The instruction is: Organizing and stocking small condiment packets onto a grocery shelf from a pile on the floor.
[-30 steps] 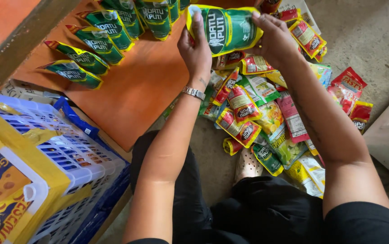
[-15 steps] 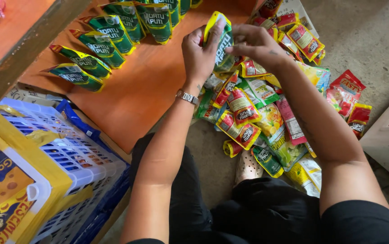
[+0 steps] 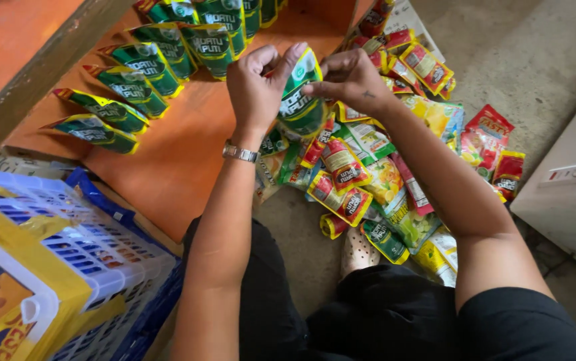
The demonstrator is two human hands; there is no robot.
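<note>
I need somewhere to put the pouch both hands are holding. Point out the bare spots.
Free: the orange shelf board between the row of green standing pouches and the left hand, and the grey concrete floor right of the heap. Crowded: the pile of red, yellow and green sachets under the right hand, and the white-and-blue plastic crates.

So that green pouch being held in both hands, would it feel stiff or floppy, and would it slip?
Probably floppy: the green pouch bends and creases between the left hand and right hand. Its film looks glossy, so it may be a little slippery. It seems light for its size, since fingertips alone hold it up, and it looks flat, so unlikely to roll.
</note>
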